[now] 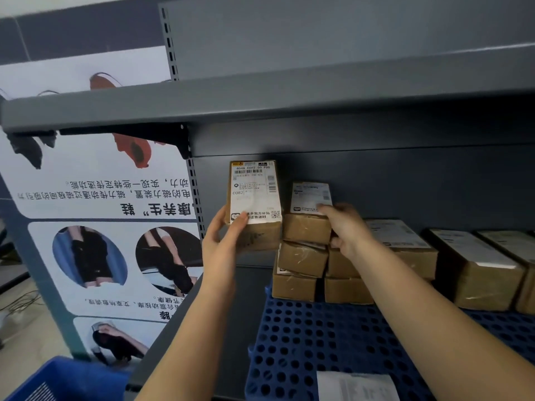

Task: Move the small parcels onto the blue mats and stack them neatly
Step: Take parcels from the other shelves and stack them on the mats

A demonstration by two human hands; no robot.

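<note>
1. Parcels of brown card stand stacked at the back of the blue mat; your left hand holds a labelled parcel in the air just left of the stack, thumb and fingers clamped on its near end.
2. Your right hand curls its fingers over the top parcel of the left column, likely steadying it so the new one sits square.
3. Further parcels at right are cut off by the frame; the white label at the bottom edge is too blurred to read.
</note>
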